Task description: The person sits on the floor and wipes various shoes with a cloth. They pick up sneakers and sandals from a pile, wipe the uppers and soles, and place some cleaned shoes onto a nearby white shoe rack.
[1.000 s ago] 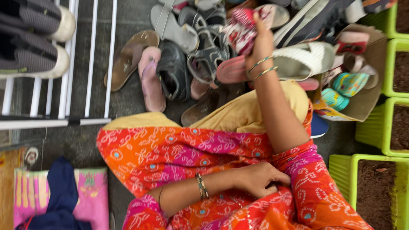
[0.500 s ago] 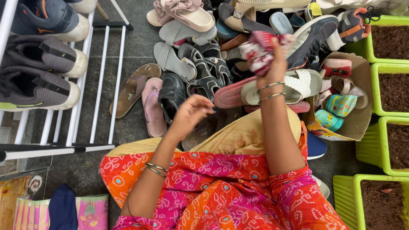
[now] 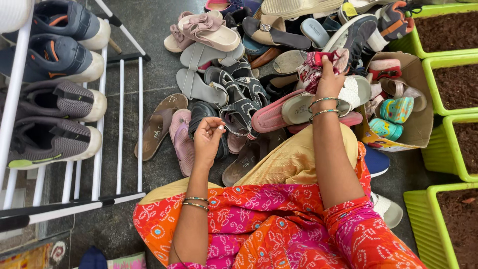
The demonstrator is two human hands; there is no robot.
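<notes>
Where shoes (image 3: 279, 65) pile: grey floor (image 3: 154, 74) (stone)

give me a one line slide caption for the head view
Seated beside a heap of mixed footwear, right hand grips a red patterned shoe while left hand hovers over black sandals.

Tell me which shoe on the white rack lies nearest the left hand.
The grey mesh sneaker with the yellow-green sole edge, lowest on the rack. The other grey one and the two blue-orange ones sit farther from the left hand.
</notes>
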